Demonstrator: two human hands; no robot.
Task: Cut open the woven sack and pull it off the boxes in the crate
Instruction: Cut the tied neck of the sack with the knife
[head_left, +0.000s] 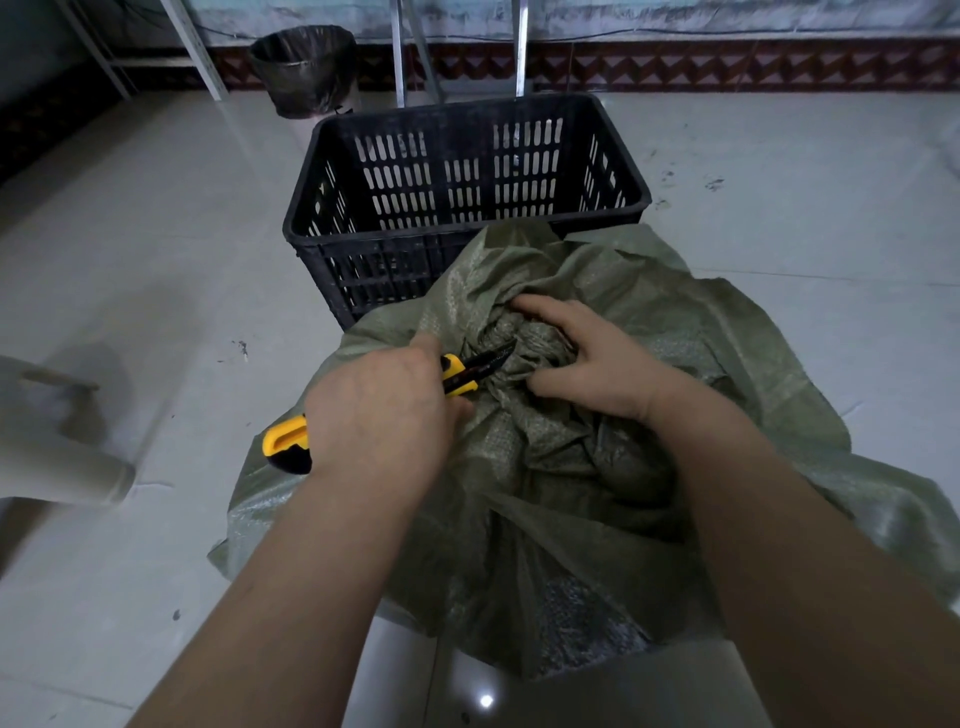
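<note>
Two hands: both on job, nothing idle.
L hand (379, 410): fist closed round yellow utility knife (457, 375); blade out, pointing fwd-right.
R hand (582, 358): fingers clamped on bunched neck of woven sack (649, 322).
Sack pos: on floor in front of me, just this side of black crate (467, 171).
Key relation: knot lies right of blade tip, touching or nearly; knife's long axis aims straight at it; L hand cuts, R steadies.
Boxes: not visible; crate looks empty.

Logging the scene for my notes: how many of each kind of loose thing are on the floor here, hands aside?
Woven sack: 1
Black plastic crate: 1
Utility knife: 1
Lined waste bin: 1
Total: 4
</note>
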